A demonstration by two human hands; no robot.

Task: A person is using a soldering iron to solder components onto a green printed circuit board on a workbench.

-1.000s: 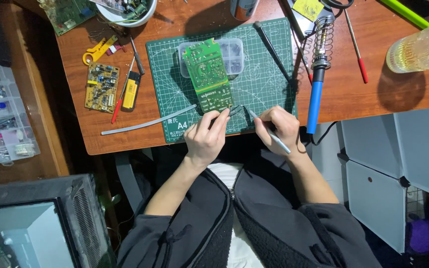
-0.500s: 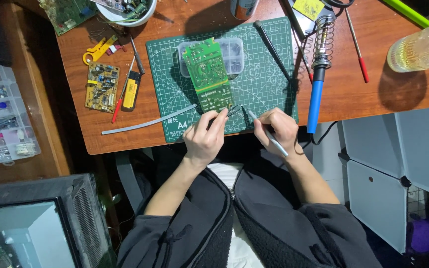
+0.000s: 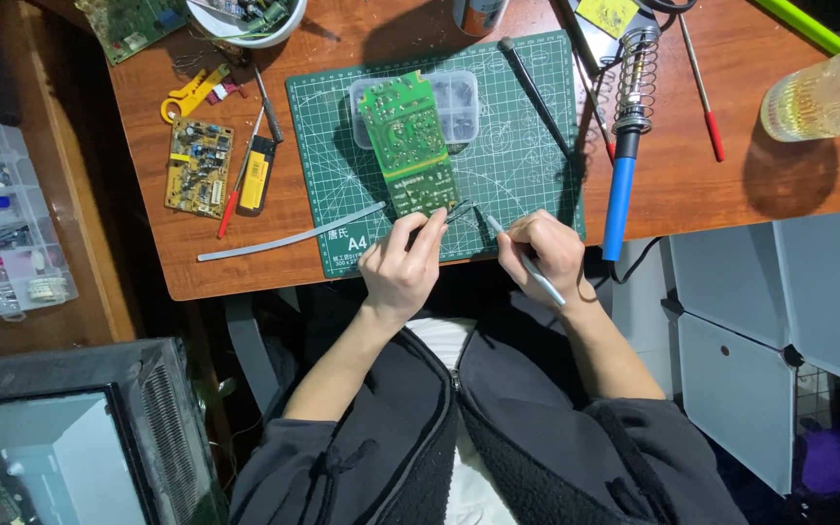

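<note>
Green circuit board (image 3: 408, 146) overhangs the mat's (image 3: 527, 165) near edge, left hand (image 3: 402, 267) pinching tweezers (image 3: 457, 211), right hand (image 3: 542, 255) gripping a pen-like tool (image 3: 527, 262).

light: overhead, evenly brightening the desk (image 3: 731, 175) | shadows: pooling dark below its front edge | focus: staying sharp | glare: glinting off the glass (image 3: 828, 97)

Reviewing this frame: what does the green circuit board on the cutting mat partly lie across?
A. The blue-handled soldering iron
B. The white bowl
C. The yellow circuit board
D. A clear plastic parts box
D: the green circuit board overlaps the clear plastic parts box on the cutting mat.
</note>
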